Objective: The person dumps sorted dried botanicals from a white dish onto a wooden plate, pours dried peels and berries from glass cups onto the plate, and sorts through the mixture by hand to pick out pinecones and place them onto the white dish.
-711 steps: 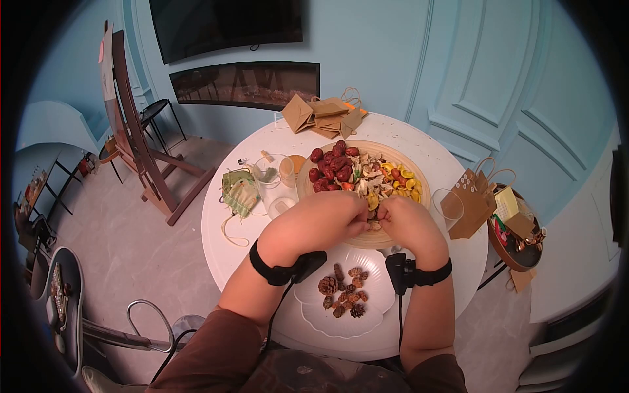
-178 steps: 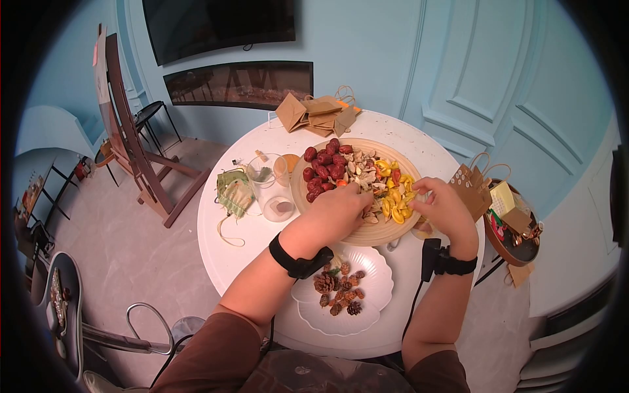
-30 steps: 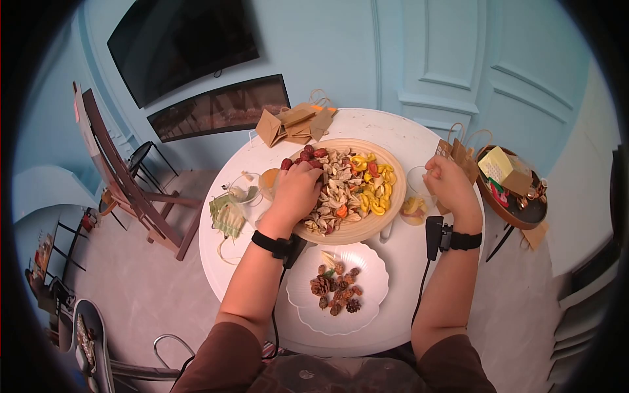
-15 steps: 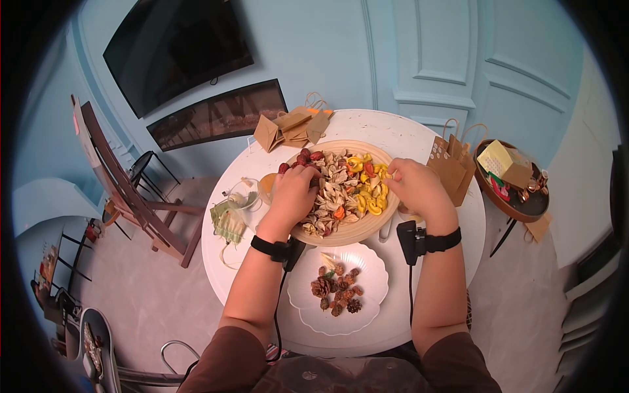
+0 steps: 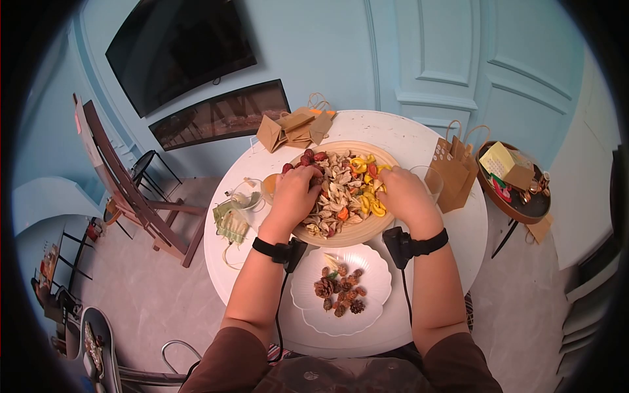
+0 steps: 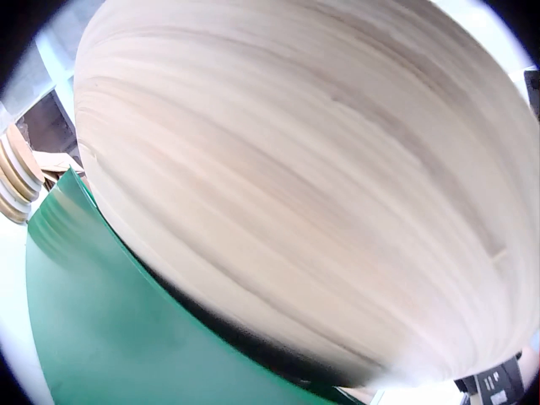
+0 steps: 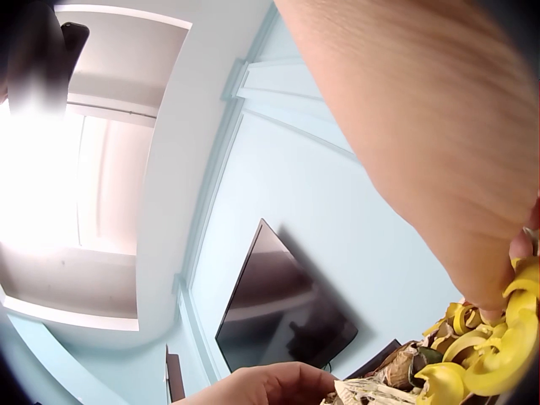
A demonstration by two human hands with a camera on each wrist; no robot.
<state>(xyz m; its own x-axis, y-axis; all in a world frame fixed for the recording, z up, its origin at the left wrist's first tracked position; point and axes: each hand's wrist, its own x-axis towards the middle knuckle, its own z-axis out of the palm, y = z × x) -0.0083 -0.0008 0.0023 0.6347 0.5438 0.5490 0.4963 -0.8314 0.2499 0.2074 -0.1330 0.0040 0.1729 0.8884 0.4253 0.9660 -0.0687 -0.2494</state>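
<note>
In the head view, my left hand [image 5: 293, 196] rests over the left side of the round wooden plate [image 5: 350, 237], beside the red dates [image 5: 306, 158] and pale dried slices [image 5: 333, 194]. Across the plate, the fingers of my right hand [image 5: 411, 200] reach its yellow pieces [image 5: 362, 164], finger and thumb apart. The right wrist view has that hand's thumb touching yellow pieces [image 7: 496, 363], with part of my left hand [image 7: 261, 386] at the bottom. A large beige streaked surface [image 6: 312, 186] fills most of the left wrist view, hiding the left fingers.
A scalloped white dish [image 5: 308, 311] with several pinecones [image 5: 324, 287] stands near the table's front edge. Clear cups and a green pouch [image 5: 230, 223] are at the left. Paper bags [image 5: 452, 173] stand right; others [image 5: 295, 130] lie behind. A green surface [image 6: 143, 312] shows too.
From above the clear cup at the right, my right hand has moved left onto the plate's yellow pieces. My left hand has stayed nearly in place. The head view has turned left since the older frames.
</note>
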